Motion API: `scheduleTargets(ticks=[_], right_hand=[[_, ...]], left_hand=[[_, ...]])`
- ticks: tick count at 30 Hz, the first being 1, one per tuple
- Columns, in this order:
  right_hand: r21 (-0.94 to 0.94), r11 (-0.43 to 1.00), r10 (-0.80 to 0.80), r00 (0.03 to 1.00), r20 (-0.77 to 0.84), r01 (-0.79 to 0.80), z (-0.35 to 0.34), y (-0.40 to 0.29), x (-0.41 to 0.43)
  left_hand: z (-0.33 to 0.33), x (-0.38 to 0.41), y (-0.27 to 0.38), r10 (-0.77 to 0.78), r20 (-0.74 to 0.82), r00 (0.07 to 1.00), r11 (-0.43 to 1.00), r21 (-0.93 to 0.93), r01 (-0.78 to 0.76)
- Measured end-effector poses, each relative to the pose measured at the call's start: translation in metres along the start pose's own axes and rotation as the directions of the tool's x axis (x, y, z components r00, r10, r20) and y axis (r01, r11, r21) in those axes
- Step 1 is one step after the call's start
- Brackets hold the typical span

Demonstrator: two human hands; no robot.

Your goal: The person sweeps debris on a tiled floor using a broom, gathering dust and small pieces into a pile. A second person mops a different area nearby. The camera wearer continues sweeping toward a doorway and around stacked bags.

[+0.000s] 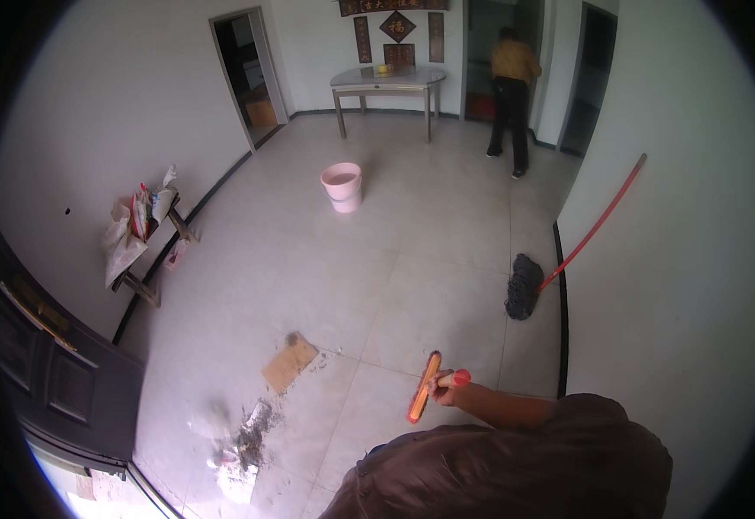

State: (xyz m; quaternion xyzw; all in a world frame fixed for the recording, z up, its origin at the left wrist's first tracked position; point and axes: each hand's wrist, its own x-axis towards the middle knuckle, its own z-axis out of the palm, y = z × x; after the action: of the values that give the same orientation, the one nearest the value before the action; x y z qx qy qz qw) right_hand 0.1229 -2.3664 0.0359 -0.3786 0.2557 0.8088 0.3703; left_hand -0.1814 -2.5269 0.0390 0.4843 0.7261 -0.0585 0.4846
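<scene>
My right hand (442,388) grips the pale handle of an orange-headed broom or brush (424,389) with reddish bristles. The handle points up towards me, nearly end-on, and its red end cap shows beside my wrist. How far the head is from the floor, I cannot tell. My left hand is out of view. On the tiled floor to the left lies a flat piece of brown cardboard (290,364) with dark dirt at its far corner. Nearer the door, a heap of dark debris (254,436) is spread beside a blurred, whitish patch.
A grey mop (524,289) with a red handle leans on the right wall. Further off stand a pink bucket (342,188), a table (387,79) and a person (512,97) by a doorway. Bags rest on a wooden bench (141,287) at left, near a dark door (66,363).
</scene>
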Motion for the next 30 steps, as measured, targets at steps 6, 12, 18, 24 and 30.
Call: scheduleTargets(ticks=[6,12,18,24,30], right_hand=[[-0.012,0.999,-0.035,0.997,0.071,0.036,-0.006,-0.001,0.003],[0.002,0.999,-0.05,0.995,0.087,0.05,-0.008,-0.004,0.002],[-0.007,0.998,-0.069,0.996,0.053,0.069,-0.003,0.002,-0.008],[-0.009,0.998,-0.065,0.997,0.031,0.065,0.0,0.005,-0.009],[0.004,1.0,0.011,0.999,0.036,-0.011,-0.009,0.0,-0.006]], left_hand=[[-0.001,0.003,0.001,0.0,0.011,1.0,1.0,-0.004,0.0],[-0.001,0.006,0.002,0.006,0.021,1.0,1.0,-0.005,-0.006],[-0.001,0.007,0.001,0.009,0.031,0.999,1.0,-0.009,-0.009],[0.0,0.01,0.005,0.017,0.041,0.999,1.0,-0.009,-0.017],[0.002,0.012,0.005,0.023,0.041,0.999,1.0,-0.013,-0.022]])
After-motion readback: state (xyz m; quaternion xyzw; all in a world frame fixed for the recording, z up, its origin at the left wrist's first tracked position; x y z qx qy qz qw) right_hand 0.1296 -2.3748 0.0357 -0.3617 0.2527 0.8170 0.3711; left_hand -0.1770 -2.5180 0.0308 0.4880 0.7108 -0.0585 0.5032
